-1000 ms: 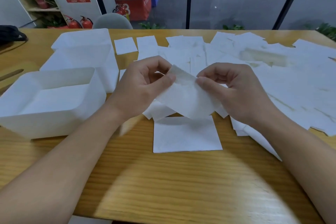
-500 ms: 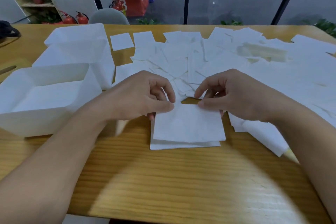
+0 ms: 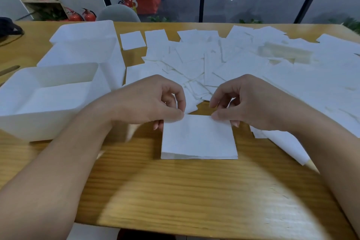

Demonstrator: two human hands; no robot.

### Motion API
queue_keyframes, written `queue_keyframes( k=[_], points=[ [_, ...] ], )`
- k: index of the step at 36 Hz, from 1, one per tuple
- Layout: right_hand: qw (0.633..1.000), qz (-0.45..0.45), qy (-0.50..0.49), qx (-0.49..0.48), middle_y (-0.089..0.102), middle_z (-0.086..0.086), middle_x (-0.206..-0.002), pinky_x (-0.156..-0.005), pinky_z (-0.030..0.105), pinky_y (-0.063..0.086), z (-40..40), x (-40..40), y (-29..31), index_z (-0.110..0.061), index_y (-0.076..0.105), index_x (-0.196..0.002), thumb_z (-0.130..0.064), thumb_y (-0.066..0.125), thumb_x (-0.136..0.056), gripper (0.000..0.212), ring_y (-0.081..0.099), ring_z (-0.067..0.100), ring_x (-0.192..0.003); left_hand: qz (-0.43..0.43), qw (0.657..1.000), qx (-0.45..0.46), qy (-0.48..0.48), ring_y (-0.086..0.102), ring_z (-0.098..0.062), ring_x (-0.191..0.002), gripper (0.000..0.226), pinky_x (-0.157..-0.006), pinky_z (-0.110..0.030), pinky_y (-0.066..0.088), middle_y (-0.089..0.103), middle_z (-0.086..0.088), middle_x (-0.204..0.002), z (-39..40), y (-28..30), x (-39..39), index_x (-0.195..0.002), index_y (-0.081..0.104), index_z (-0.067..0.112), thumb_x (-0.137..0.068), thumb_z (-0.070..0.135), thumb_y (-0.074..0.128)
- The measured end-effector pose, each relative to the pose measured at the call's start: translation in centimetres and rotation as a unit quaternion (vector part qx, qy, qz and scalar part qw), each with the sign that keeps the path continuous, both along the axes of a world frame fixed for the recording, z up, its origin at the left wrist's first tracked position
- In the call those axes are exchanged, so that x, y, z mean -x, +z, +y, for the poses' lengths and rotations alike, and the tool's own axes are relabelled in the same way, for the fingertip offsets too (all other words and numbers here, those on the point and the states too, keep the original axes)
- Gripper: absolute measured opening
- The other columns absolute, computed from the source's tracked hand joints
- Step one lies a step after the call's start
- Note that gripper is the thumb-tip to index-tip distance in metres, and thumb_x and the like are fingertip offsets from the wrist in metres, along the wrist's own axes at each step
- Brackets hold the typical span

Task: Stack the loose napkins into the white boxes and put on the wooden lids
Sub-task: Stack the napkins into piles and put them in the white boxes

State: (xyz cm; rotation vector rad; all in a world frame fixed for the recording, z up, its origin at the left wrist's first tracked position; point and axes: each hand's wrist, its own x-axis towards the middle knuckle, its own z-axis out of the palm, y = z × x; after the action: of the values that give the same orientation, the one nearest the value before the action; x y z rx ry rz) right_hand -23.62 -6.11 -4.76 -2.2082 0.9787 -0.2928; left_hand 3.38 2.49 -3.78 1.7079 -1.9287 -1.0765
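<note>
Both hands point(image 3: 152, 101) point(image 3: 247, 101) stay pinching napkin stack point(image 3: 198, 138); loose napkins point(image 3: 214, 60) behind, boxes point(image 3: 48, 93) left

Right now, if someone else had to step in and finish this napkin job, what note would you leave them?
Left hand and right hand each pinch a far corner of the top napkin on the small stack on the table.
Nearest white box sits left of the stack and appears to hold napkins; two more boxes stand behind it.
Many loose napkins are spread beyond.
Left: box the stack, gather the rest, add lids; no lid clearly identifiable.
</note>
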Motion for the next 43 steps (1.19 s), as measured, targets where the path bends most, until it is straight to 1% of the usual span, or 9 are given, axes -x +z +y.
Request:
queue_keyframes(
  k=[3, 10, 16, 21, 27, 31, 36, 41, 43],
  points=[
    [1.000, 0.008, 0.008, 0.010, 0.075, -0.009, -0.079, -0.055, 0.026, 0.053, 0.1, -0.3, -0.5, -0.030, 0.078, -0.089, -0.027, 0.090, -0.087, 0.013, 0.066, 0.010, -0.056, -0.055, 0.998, -0.001, -0.019, 0.074, -0.018, -0.065, 0.007, -0.067, -0.027, 0.053, 0.074, 0.000, -0.074, 0.1, -0.1, 0.2, -0.093, 0.074, 0.022, -0.096, 0.021, 0.080],
    [0.997, 0.021, 0.033, 0.070, 0.073, -0.019, -0.086, -0.062, 0.017, 0.051, 0.4, -0.3, -0.8, -0.038, 0.079, -0.090, -0.032, 0.089, -0.087, 0.012, 0.067, 0.004, -0.073, -0.111, 0.990, 0.092, 0.009, 0.066, -0.011, -0.075, 0.026, -0.070, -0.033, 0.053, 0.074, 0.009, -0.079, -0.1, -0.3, -0.3, -0.076, 0.078, 0.029, -0.084, 0.050, 0.089],
    [0.982, -0.025, 0.037, 0.182, 0.068, -0.018, -0.099, -0.067, 0.017, 0.042, 0.4, -2.0, -2.2, -0.035, 0.082, -0.103, -0.029, 0.082, -0.094, 0.011, 0.060, 0.002, -0.081, -0.100, 0.975, 0.186, 0.067, 0.066, -0.010, -0.080, 0.014, -0.075, -0.038, 0.060, 0.073, 0.014, -0.084, -0.8, -1.7, -0.3, -0.086, 0.077, 0.034, -0.085, 0.041, 0.089],
    [0.958, -0.018, 0.084, 0.273, 0.066, -0.014, -0.100, -0.073, 0.040, 0.055, 0.5, -4.1, -3.8, -0.027, 0.083, -0.100, -0.023, 0.078, -0.097, 0.008, 0.060, 0.005, -0.091, -0.109, 0.977, 0.177, 0.054, 0.070, -0.008, -0.079, 0.014, -0.077, -0.038, 0.062, 0.074, 0.015, -0.082, -1.2, -2.6, 0.1, -0.085, 0.077, 0.034, -0.096, 0.025, 0.075],
    [0.933, 0.004, 0.090, 0.348, 0.060, -0.005, -0.092, -0.064, 0.046, 0.053, 0.2, -5.2, -4.6, -0.019, 0.071, -0.090, -0.017, 0.064, -0.102, 0.014, 0.057, 0.020, -0.086, -0.093, 0.967, 0.226, 0.067, 0.069, -0.006, -0.092, 0.017, -0.074, -0.016, 0.052, 0.075, 0.018, -0.090, -1.7, -3.0, -0.3, -0.093, 0.077, 0.038, -0.102, 0.026, 0.068],
    [0.939, 0.017, 0.093, 0.332, 0.058, -0.005, -0.093, -0.068, 0.045, 0.052, 0.3, -5.1, -4.4, -0.018, 0.067, -0.091, -0.014, 0.062, -0.104, 0.015, 0.057, 0.020, -0.084, -0.088, 0.968, 0.229, 0.056, 0.066, -0.002, -0.102, 0.025, -0.077, -0.013, 0.047, 0.073, 0.022, -0.100, -1.6, -2.9, -0.2, -0.105, 0.077, 0.039, -0.105, 0.018, 0.061],
    [0.971, -0.063, 0.015, 0.232, 0.063, -0.013, -0.099, -0.080, 0.026, 0.049, -0.6, -3.2, -2.6, -0.026, 0.068, -0.099, -0.020, 0.064, -0.106, 0.011, 0.060, 0.006, -0.089, -0.051, 0.979, 0.199, 0.009, 0.060, -0.011, -0.122, 0.062, -0.094, -0.039, 0.054, 0.069, 0.019, -0.124, -1.5, -2.6, -0.4, -0.122, 0.071, 0.043, -0.089, -0.007, 0.056],
    [0.981, -0.120, -0.062, 0.138, 0.072, -0.014, -0.086, -0.074, 0.010, 0.046, -0.9, -1.8, -2.3, -0.031, 0.068, -0.096, -0.021, 0.065, -0.106, 0.015, 0.069, 0.005, -0.088, -0.041, 0.981, 0.188, -0.014, 0.049, -0.003, -0.136, 0.066, -0.104, -0.025, 0.041, 0.060, 0.025, -0.136, -1.3, -2.5, -0.2, -0.136, 0.062, 0.044, -0.088, 0.001, 0.072],
    [0.982, -0.129, -0.064, 0.119, 0.075, -0.013, -0.086, -0.073, 0.012, 0.049, -0.9, -1.6, -2.1, -0.030, 0.069, -0.095, -0.021, 0.066, -0.106, 0.015, 0.072, 0.003, -0.087, -0.070, 0.972, 0.223, 0.017, 0.047, 0.001, -0.134, 0.047, -0.104, -0.023, 0.038, 0.060, 0.030, -0.133, -1.6, -2.9, -0.3, -0.131, 0.065, 0.046, -0.096, 0.016, 0.076]
  ],
)
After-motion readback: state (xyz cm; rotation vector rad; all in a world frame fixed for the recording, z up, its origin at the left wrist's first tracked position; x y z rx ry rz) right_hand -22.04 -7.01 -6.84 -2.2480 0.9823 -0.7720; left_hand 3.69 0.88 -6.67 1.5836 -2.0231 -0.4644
